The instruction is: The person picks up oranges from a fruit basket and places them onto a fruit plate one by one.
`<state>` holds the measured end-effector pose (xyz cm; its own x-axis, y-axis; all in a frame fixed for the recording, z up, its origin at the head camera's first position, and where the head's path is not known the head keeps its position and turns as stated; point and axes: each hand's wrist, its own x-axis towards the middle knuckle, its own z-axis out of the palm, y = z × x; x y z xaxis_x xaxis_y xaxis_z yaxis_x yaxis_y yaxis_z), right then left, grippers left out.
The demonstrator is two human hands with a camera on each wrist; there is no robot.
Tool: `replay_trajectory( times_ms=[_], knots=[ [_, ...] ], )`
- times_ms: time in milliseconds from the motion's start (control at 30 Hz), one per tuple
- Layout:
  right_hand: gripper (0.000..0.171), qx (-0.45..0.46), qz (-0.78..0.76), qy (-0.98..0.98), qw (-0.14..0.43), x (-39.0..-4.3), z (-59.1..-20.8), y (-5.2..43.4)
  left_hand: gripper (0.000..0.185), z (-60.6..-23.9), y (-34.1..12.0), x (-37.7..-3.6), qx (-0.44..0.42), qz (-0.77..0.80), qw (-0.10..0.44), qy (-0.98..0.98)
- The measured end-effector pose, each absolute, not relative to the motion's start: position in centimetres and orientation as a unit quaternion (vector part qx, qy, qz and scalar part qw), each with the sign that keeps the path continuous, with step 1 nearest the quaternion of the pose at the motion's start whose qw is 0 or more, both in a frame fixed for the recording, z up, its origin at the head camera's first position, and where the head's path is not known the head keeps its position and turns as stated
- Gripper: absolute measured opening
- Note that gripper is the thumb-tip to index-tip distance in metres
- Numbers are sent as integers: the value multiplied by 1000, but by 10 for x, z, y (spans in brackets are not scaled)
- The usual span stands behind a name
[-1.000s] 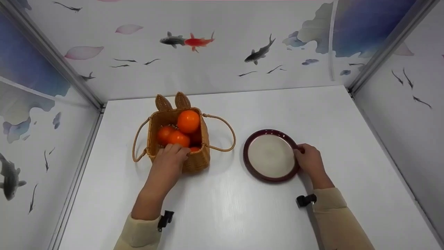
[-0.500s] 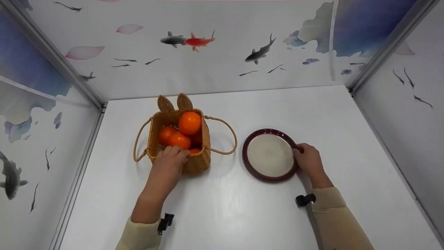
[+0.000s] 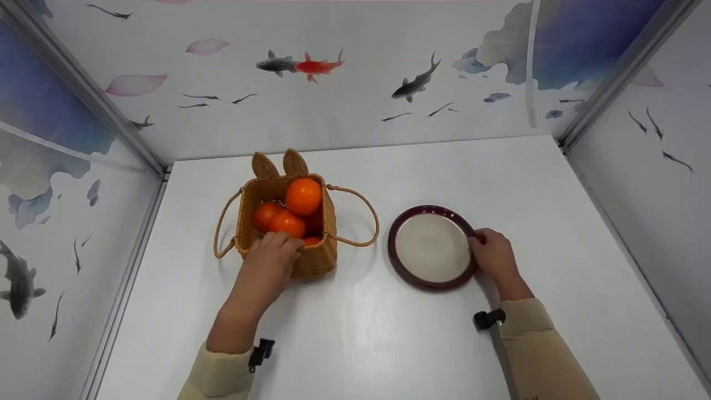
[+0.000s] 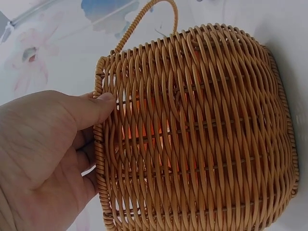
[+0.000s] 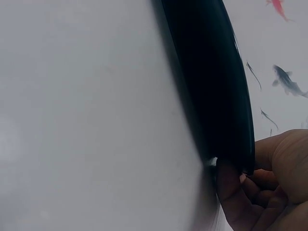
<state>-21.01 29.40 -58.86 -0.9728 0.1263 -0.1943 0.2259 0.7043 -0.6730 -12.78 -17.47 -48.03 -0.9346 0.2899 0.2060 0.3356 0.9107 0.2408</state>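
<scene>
My left hand (image 3: pixel 268 268) grips the near rim of a brown wicker basket (image 3: pixel 315 262) that has two woven ears at its back. In the left wrist view the thumb presses the outside of the basket (image 4: pixel 202 125) while the other fingers go over the rim. Several round orange fruits, one of them an orange (image 3: pixel 304 196) on top, lie inside. On the right, my right hand (image 3: pixel 494 254) pinches the right edge of a round plate (image 3: pixel 433 248), cream with a dark red rim. From the right wrist view the plate (image 5: pixel 211 82) shows edge-on and dark, its rim between thumb and fingers.
Two looped handles stick out from the basket's sides, the right handle (image 3: pixel 375 222) reaching toward the plate. A white table (image 3: pixel 355 333) carries everything. Printed panels with fish stand around its back and sides, joined by metal posts (image 3: pixel 605 72).
The basket and left hand have shifted very slightly right in the head view since a second ago. Both hands keep their holds, and the plate has barely moved.
</scene>
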Motion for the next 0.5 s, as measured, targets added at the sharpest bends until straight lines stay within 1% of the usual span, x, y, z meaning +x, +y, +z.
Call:
replay_trajectory(
  times_ms=[100,267,500],
  knots=[
    [39,93,-374,920,70,-210,-591,294,25,-479,-178,-129,-171,-135,75,-973],
    [39,91,-375,920,71,-209,-592,293,31,-475,-183,-133,-181,-154,66,-969],
    [40,92,-375,918,86,-210,-587,295,49,-457,-188,-150,-150,-191,92,-965]
  ],
)
